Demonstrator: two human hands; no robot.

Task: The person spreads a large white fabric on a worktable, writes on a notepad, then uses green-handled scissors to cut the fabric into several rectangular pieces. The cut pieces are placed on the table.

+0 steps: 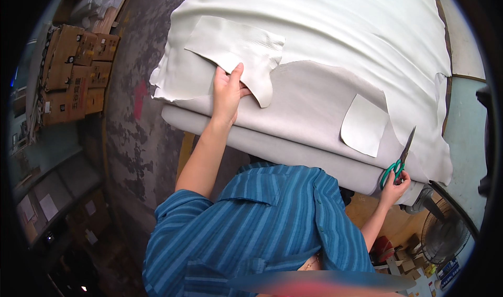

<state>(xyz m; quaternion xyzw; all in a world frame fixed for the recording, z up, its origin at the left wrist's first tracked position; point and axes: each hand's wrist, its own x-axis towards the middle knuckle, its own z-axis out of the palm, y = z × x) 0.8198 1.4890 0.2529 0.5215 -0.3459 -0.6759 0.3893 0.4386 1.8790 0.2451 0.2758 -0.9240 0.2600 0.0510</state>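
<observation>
Workshop seen from above: stained concrete floor (131, 134), stacked cardboard boxes (73, 71) at far left, a fan (445, 234) at lower right. Across the bench (461, 134), a broad stack of white leather hides (325, 40), edges draped over the near side, grey undersides showing. On the stack's left corner, a loose cut piece (236, 48), long axis running left to right, pinned under the left hand (228, 90), fingers together and flat, thumb spread onto the flap's lower edge. Well apart to the right, a smaller rounded offcut (364, 125), lying just up and left of the right hand (394, 184). Right hand closed through the green handles of scissors (401, 158), blades together, tip aimed up and away. Bench's underside hidden by the hides and a blue striped shirt (251, 223); finger positions inside the handles unclear.
</observation>
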